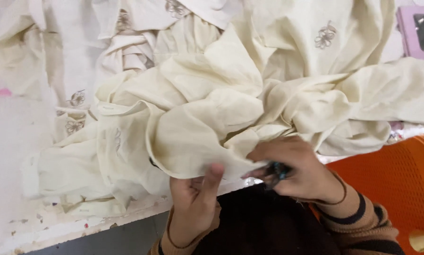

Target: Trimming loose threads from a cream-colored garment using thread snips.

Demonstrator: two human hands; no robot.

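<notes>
Fingers of the left hand (193, 198) pinch the cream cloth's (198, 127) hem at the near edge of the white surface (13, 141); the right hand (294, 167) grips a small dark cutting tool (275, 171) against it, where a slip could nick fabric or thumb

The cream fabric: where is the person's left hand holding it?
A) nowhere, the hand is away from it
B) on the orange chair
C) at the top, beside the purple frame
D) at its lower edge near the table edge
D: the left hand pinches the cream fabric at its lower edge, by the table edge.
</notes>
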